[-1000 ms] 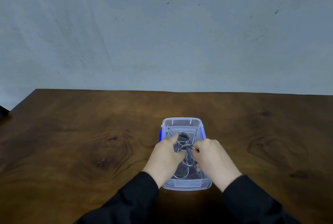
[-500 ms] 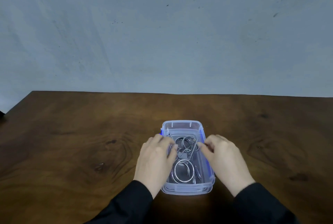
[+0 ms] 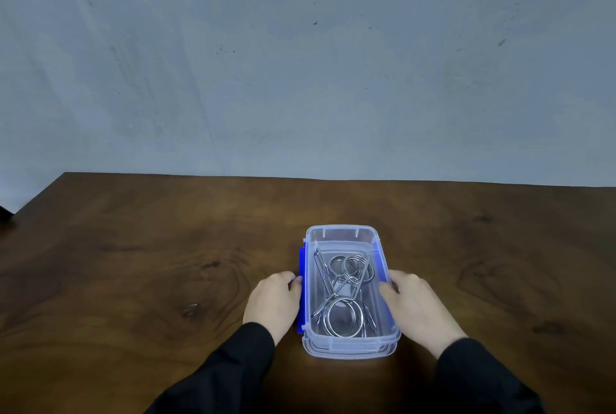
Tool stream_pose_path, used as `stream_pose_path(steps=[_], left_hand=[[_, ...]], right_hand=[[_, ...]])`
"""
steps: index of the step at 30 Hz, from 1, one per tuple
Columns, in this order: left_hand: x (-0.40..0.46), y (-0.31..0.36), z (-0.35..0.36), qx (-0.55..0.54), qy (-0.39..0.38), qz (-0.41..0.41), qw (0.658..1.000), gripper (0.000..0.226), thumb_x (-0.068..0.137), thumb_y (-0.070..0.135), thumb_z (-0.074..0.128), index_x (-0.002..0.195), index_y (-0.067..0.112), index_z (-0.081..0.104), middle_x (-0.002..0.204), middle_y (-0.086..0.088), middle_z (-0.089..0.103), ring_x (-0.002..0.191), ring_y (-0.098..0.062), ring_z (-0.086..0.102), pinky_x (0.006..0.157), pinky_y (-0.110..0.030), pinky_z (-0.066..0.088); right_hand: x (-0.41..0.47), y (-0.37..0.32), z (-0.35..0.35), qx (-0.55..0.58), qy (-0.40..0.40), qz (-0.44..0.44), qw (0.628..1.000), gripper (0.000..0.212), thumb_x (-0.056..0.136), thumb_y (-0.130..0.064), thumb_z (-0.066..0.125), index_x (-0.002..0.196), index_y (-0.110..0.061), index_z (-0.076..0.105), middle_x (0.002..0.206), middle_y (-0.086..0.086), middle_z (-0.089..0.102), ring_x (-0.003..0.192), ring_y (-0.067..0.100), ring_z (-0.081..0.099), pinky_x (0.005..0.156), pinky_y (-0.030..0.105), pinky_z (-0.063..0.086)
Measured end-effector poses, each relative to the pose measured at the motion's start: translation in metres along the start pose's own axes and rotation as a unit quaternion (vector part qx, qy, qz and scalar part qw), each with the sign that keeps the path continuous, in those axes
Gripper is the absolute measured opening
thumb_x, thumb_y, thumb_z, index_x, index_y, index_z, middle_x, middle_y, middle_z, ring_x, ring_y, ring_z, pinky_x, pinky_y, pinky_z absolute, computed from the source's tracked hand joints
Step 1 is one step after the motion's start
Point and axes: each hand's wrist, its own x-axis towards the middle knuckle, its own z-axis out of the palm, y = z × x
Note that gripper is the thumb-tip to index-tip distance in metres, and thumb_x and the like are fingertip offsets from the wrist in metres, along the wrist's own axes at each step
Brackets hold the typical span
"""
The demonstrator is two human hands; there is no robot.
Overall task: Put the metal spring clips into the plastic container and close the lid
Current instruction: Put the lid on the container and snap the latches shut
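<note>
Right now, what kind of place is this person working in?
Probably a plain indoor work or recording spot, not a fitted workshop: a dark wooden table set against a bare grey wall, with only a small plastic container of metal spring clips on it.

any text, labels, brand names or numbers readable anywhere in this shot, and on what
None can be read.
plastic container: clear walls and blue side latches, no print or label visible.
metal spring clips: bare wire, no markings.
table and wall: only wood grain and scuff marks.
</note>
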Motion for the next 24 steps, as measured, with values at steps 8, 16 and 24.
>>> stream_pose_path(steps=[8, 16, 24], left_hand=[[0.001, 0.012, -0.001, 0.048, -0.036, -0.024, 0.998, 0.023, 0.091, 0.048, 0.055, 0.089, 0.026, 0.062, 0.078, 0.008, 0.069, 0.068, -0.01, 0.064, 0.057, -0.03, 0.052], [0.005, 0.021, 0.005, 0.065, 0.001, -0.034, 0.997, 0.028, 0.097, 0.035, 0.047, 0.074, 0.021, 0.05, 0.069, 0.003, 0.06, 0.06, -0.013, 0.058, 0.05, -0.029, 0.042], [0.014, 0.041, -0.032, -0.244, 0.144, -0.02, 0.959, 0.009, 0.103, 0.023, 0.047, 0.112, 0.021, 0.049, 0.085, -0.001, 0.075, 0.071, -0.021, 0.07, 0.073, -0.044, 0.06]], right_hand=[[-0.016, 0.004, -0.027, 0.043, 0.029, 0.005, 0.999, 0.032, 0.098, -0.023, 0.049, 0.073, -0.011, 0.065, 0.07, 0.011, 0.071, 0.058, 0.024, 0.064, 0.049, 0.03, 0.043], [-0.033, 0.027, -0.051, 0.06, 0.048, 0.029, 0.997, 0.029, 0.097, -0.026, 0.05, 0.08, -0.01, 0.068, 0.077, 0.009, 0.075, 0.074, 0.031, 0.071, 0.061, 0.049, 0.059], [-0.034, 0.049, -0.059, 0.081, 0.012, 0.015, 0.997, 0.032, 0.101, -0.022, 0.049, 0.077, -0.013, 0.069, 0.074, 0.003, 0.076, 0.067, 0.019, 0.073, 0.06, 0.039, 0.059]])
